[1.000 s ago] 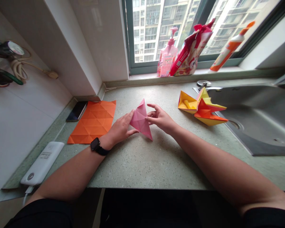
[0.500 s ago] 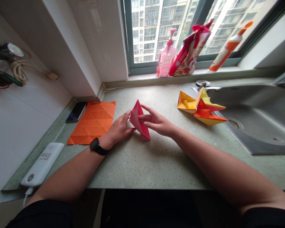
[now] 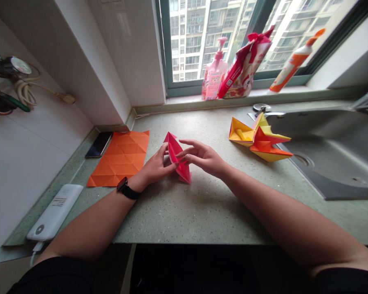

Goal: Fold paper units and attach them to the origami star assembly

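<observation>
Several fingers of our left hand [image 3: 153, 169] pinch the pink origami [image 3: 182, 171] at center; our right hand [image 3: 204, 159] sits just beside it, fingers spread.

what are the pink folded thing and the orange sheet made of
The pink folded piece looks like thin paper with a matte finish; its crisp, sharp creases suggest that. The orange sheet seems to be similar matte paper, lying flat and marked with a pattern of triangular fold lines.
</observation>
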Demonstrator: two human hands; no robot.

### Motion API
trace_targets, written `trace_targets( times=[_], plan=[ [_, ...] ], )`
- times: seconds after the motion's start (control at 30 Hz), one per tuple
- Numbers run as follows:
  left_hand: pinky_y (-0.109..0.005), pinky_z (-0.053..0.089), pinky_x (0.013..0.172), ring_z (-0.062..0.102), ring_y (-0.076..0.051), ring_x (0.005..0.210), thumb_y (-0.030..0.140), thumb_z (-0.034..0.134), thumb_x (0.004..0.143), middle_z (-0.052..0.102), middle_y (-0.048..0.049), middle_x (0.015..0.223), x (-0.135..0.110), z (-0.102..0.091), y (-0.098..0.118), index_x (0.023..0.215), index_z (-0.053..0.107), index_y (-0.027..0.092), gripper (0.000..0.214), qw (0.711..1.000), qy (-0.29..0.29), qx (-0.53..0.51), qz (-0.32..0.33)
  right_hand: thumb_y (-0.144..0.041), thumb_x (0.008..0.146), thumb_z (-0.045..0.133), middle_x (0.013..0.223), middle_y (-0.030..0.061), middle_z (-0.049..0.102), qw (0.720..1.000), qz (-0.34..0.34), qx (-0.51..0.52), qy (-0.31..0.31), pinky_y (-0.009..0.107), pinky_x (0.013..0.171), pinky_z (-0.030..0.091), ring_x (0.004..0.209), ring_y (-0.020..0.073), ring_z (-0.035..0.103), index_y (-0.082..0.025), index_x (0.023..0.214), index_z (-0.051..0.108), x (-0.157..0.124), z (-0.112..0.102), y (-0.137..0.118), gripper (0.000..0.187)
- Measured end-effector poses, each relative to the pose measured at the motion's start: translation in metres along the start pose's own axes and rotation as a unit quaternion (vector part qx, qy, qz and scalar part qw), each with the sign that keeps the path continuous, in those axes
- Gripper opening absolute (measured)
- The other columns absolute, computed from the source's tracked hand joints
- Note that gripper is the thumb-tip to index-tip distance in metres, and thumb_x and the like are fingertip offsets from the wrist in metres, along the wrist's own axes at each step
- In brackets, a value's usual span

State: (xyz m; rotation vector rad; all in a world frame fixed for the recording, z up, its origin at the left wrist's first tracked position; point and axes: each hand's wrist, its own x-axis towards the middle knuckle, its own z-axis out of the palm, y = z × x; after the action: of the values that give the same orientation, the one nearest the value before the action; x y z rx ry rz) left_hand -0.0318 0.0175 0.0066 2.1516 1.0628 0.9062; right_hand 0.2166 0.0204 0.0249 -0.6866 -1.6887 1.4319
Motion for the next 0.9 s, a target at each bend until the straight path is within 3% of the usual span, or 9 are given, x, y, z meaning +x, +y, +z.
trace_targets(
  times=[0.07, 0.13, 0.3, 0.47, 0.6, 0.9],
  plan=[
    [-0.055, 0.057, 0.116, 0.068, -0.035, 0.133, 0.047, 0.077, 0.098, 0.066, -0.0147, 0.145, 0.000, 0.000, -0.002, 0.150, 0.051, 0.023, 0.063, 1.000, 0.003, 0.008, -0.001, -0.045, 0.097, 0.076, 0.102, 0.0065, 0.081, 0.994, -0.021, -0.088, 0.068, 0.041, 0.089, 0.065, 0.092, 0.0216, 0.077, -0.024, 0.145, 0.066, 0.001, -0.002, 0.003, 0.053],
    [-0.056, 0.056, 0.117, 0.068, -0.035, 0.134, 0.049, 0.077, 0.098, 0.066, -0.0154, 0.146, -0.001, 0.000, -0.004, 0.149, 0.051, 0.022, 0.064, 1.000, 0.002, 0.011, -0.001, -0.044, 0.094, 0.079, 0.102, 0.0065, 0.078, 0.978, -0.039, -0.173, 0.107, 0.038, 0.083, 0.064, 0.088, 0.0207, 0.074, -0.023, 0.139, 0.070, 0.001, -0.003, 0.007, 0.050],
    [-0.054, 0.055, 0.120, 0.065, -0.036, 0.139, 0.051, 0.075, 0.100, 0.063, -0.0159, 0.151, 0.000, 0.002, 0.000, 0.154, 0.048, 0.022, 0.067, 1.000, -0.013, -0.009, 0.023, -0.041, 0.093, 0.077, 0.120, 0.0109, 0.075, 0.956, -0.031, -0.278, 0.093, 0.038, 0.079, 0.063, 0.090, 0.0219, 0.072, -0.025, 0.142, 0.068, 0.000, 0.005, 0.017, 0.052],
    [-0.056, 0.051, 0.124, 0.063, -0.035, 0.142, 0.042, 0.073, 0.100, 0.062, -0.0159, 0.155, -0.001, 0.004, -0.001, 0.154, 0.051, 0.022, 0.062, 0.999, -0.016, -0.007, 0.044, -0.023, 0.094, 0.068, 0.108, 0.0067, 0.079, 0.928, -0.023, -0.361, 0.090, 0.040, 0.087, 0.060, 0.090, 0.0228, 0.072, -0.027, 0.135, 0.072, 0.001, 0.005, 0.023, 0.042],
    [-0.057, 0.047, 0.128, 0.061, -0.034, 0.145, 0.032, 0.065, 0.103, 0.062, -0.0152, 0.156, -0.001, 0.005, -0.006, 0.155, 0.055, 0.023, 0.054, 0.999, -0.008, 0.000, 0.046, -0.016, 0.093, 0.062, 0.111, 0.0058, 0.082, 0.918, -0.028, -0.383, 0.094, 0.039, 0.090, 0.058, 0.099, 0.0248, 0.074, -0.029, 0.134, 0.073, 0.002, 0.001, 0.024, 0.044],
    [-0.053, 0.051, 0.126, 0.064, -0.028, 0.143, 0.017, 0.053, 0.103, 0.068, -0.0107, 0.154, 0.005, 0.003, -0.004, 0.151, 0.063, 0.024, 0.050, 0.997, 0.018, 0.029, 0.070, -0.011, 0.090, 0.062, 0.102, 0.0045, 0.084, 0.912, 0.021, -0.390, 0.127, 0.037, 0.084, 0.058, 0.084, 0.0227, 0.075, -0.027, 0.134, 0.074, 0.004, -0.007, 0.027, 0.049]
  ],
)
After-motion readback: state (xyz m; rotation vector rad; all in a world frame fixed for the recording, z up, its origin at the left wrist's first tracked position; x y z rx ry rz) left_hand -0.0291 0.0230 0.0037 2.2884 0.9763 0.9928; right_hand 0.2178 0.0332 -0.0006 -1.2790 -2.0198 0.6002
